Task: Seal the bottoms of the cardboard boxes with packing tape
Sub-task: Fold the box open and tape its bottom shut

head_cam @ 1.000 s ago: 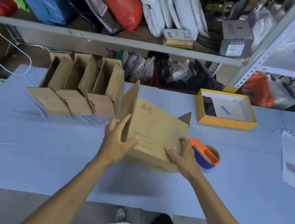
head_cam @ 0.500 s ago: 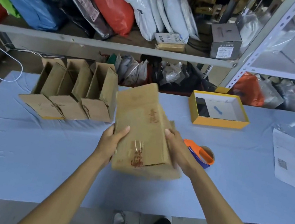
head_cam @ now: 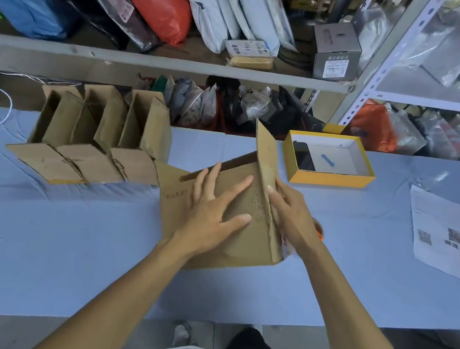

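Cardboard, brown and creased: one flap-ended cardboard box (head_cam: 232,223) lies on its side at the middle of the blue-covered surface (head_cam: 30,232), right in front of the person. The left hand (head_cam: 213,214) lies flat on the box's upper panel, fingers straight and spread, pressing down, gripping nothing. The right hand (head_cam: 292,215) is at the right edge, fingers extended against the tall flap that stands up there; thumb hidden, so no closed grip shows. Just behind that hand, only a sliver of the orange packing tape dispenser (head_cam: 318,230) peeks out, touching neither hand. To the left, near the box, a row of three open brown cardboard boxes (head_cam: 98,134) stands with flaps splayed forward. Beyond, a shallow yellow-rimmed tray box (head_cam: 331,179); far right, a printed white paper sheet (head_cam: 447,235) lies flat.
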Available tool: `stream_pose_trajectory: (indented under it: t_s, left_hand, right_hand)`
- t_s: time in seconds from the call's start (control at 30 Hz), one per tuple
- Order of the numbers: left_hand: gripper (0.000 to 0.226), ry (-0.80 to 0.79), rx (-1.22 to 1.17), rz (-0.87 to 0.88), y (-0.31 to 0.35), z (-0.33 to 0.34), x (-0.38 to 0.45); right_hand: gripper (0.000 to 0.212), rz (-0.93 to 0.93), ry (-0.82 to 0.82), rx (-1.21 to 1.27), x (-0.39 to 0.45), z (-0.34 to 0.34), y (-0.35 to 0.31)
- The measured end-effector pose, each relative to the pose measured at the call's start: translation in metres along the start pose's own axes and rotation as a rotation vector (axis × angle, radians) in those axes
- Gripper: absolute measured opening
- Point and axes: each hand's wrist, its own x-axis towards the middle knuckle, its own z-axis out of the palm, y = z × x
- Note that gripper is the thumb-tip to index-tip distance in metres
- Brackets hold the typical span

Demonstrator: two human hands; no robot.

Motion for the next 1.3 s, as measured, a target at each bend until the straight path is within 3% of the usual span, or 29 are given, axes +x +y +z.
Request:
stream_pose_trajectory:
  t_s: [0.1, 0.2, 0.27, 0.37, 0.5, 0.6, 0.7, 0.8, 0.9, 0.97, 1.03, 1.2, 1.3]
  left_hand:
    - [0.069, -0.018, 0.112, 0.020, -0.001, 0.008, 0.018]
    - [0.071, -0.038, 0.212, 0.029, 0.003, 0.026, 0.038]
    - [0.069, -0.104, 0.279, 0.028, 0.006, 0.047, 0.043]
    - [0.076, -0.201, 0.455, -0.025, 0.002, 0.079, 0.037]
    - [0.099, -0.020, 0.600, -0.213, -0.006, 0.091, 0.038]
    - [0.086, -0.009, 0.669, -0.277, -0.010, 0.096, 0.046]
    - [0.067, 0.013, 0.664, -0.294, -0.004, 0.105, 0.057]
    - [0.061, 0.049, 0.659, -0.311, 0.005, 0.116, 0.066]
    - [0.061, 0.088, 0.622, -0.368, 0.018, 0.127, 0.081]
    - [0.064, 0.085, 0.590, -0.430, 0.029, 0.132, 0.093]
    - [0.066, 0.069, 0.564, -0.473, 0.038, 0.135, 0.106]
    - [0.056, 0.009, 0.430, -0.501, 0.064, 0.141, 0.128]
    - [0.039, 0.014, 0.138, -0.444, 0.074, 0.131, 0.125]
  right_hand:
    - [0.054, 0.034, -0.120, 0.170, -0.007, -0.022, 0.004]
    - [0.042, 0.086, -0.230, 0.258, -0.010, -0.029, 0.014]
    - [0.041, 0.121, -0.215, 0.247, -0.007, -0.015, 0.025]
    - [0.050, 0.126, -0.202, 0.063, 0.000, 0.007, 0.051]
    - [0.032, 0.188, 0.013, -0.211, 0.012, -0.015, 0.093]
    - [0.029, 0.158, 0.124, -0.511, 0.023, -0.041, 0.122]
    - [0.035, 0.163, 0.010, -0.702, 0.035, -0.055, 0.138]
    - [0.051, 0.047, -0.131, -0.863, 0.044, -0.060, 0.147]
    - [0.047, -0.054, -0.184, -0.674, 0.048, -0.067, 0.151]
    - [0.068, -0.048, -0.262, -0.694, 0.050, -0.075, 0.151]
    - [0.084, -0.077, -0.235, -0.751, 0.054, -0.088, 0.151]
    - [0.064, 0.085, -0.057, -0.310, 0.054, -0.126, 0.139]
    - [0.054, 0.052, 0.000, -0.209, 0.035, -0.142, 0.128]
